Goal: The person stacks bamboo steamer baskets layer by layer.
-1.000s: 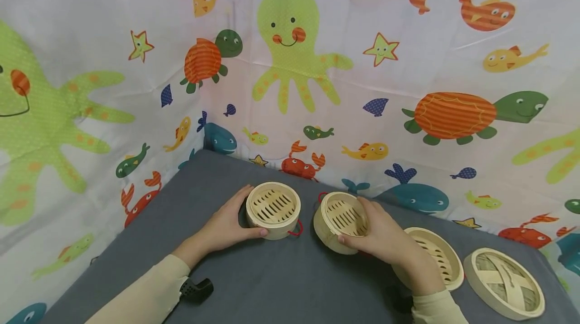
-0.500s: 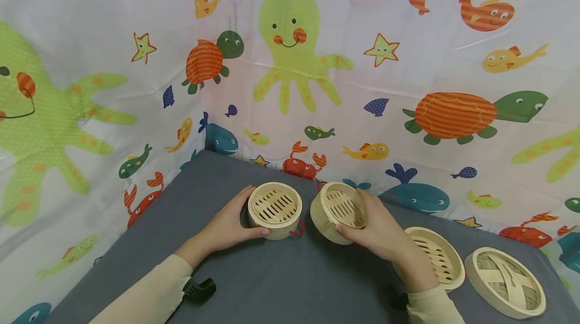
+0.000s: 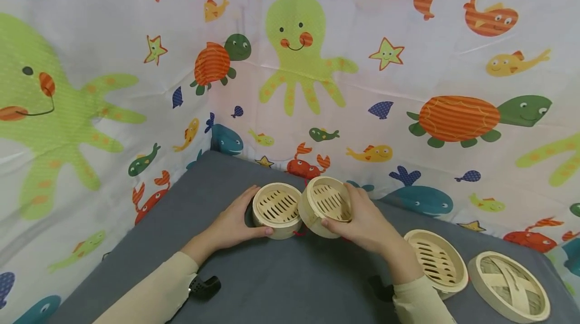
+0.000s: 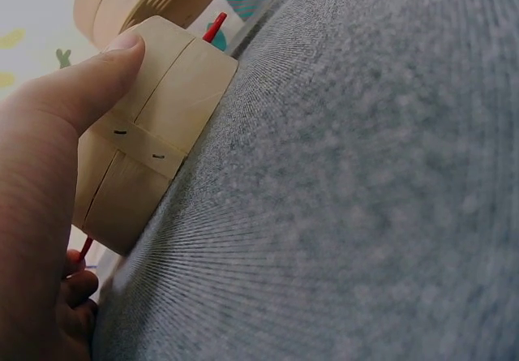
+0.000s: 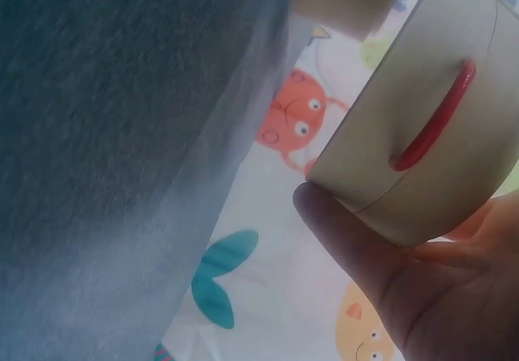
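Note:
In the head view my left hand grips a small round bamboo steamer basket from its left side; the basket stands upright on the dark grey surface. Its thumb lies along the basket's wall in the left wrist view. My right hand holds a second bamboo steamer basket by its right side, raised off the surface and tilted. That basket overlaps the right rim of the first in the head view; whether they touch I cannot tell. A red handle shows on its wall in the right wrist view.
To the right lie a third bamboo steamer basket, slatted inside, and a woven steamer lid. White cloth printed with sea animals hangs behind and to the left of the grey surface.
My right hand has raised the second basket and carried it leftward, from beside the first basket to its right edge. The left hand keeps hold of the first basket in place.

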`<state>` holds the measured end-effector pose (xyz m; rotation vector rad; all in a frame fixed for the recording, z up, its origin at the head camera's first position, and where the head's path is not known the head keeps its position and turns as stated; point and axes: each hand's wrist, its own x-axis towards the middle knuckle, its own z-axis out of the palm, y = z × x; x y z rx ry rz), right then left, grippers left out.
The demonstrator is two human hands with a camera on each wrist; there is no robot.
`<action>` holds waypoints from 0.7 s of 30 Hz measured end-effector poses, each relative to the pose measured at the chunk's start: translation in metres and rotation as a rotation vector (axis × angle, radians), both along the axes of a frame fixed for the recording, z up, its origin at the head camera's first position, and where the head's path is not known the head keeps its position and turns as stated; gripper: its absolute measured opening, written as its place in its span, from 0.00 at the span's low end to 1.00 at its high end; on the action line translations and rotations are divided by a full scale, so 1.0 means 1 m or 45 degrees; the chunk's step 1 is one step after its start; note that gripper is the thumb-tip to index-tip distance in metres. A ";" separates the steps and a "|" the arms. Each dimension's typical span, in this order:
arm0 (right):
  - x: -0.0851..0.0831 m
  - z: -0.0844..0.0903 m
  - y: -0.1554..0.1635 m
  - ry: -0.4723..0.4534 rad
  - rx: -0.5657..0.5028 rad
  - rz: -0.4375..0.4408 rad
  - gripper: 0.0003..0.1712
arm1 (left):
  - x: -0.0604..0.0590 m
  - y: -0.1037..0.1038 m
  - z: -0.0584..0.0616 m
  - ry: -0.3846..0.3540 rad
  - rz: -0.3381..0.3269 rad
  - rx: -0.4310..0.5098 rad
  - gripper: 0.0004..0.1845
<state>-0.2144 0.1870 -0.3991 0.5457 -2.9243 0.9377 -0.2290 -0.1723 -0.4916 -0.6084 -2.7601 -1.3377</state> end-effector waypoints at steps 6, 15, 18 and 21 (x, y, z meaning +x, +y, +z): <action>-0.002 -0.007 -0.010 -0.008 0.003 0.020 0.66 | 0.002 -0.002 -0.004 -0.014 -0.004 -0.014 0.67; -0.011 -0.006 -0.029 -0.037 0.030 0.028 0.70 | 0.000 -0.001 -0.002 0.009 -0.005 0.011 0.67; -0.013 -0.002 -0.036 -0.045 0.035 0.044 0.71 | -0.002 0.000 -0.003 0.020 -0.006 0.004 0.67; -0.015 0.000 -0.045 -0.074 0.021 0.062 0.72 | -0.003 -0.001 -0.005 0.025 -0.006 -0.003 0.67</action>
